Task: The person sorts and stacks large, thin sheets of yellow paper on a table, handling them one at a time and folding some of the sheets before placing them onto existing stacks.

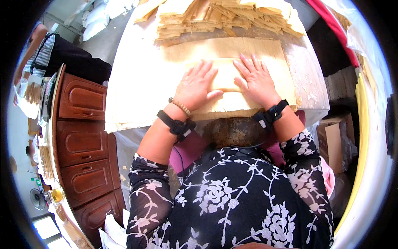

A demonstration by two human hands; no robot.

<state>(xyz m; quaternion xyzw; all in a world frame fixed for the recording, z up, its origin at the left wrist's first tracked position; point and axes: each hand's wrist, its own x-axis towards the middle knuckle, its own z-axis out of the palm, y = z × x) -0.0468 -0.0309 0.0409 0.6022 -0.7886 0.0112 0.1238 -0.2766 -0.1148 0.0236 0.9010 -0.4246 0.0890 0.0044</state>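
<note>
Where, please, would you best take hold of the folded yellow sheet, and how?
Probably pinch the folded yellow sheet by its near edge, from the wearer's side: it lies flat, and that edge shows between the left hand and right hand.

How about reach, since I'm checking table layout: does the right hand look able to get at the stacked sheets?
Probably yes: the right hand lies near the stacked sheets, and nothing upright stands between them.

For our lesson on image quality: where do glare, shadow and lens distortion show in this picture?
Head view: glare bleaches the work surface on its left side; head view: the far strip of the pale sheet looks darker, perhaps shaded by the stack; head view: fisheye distortion bows the yellow strip at right.
</note>
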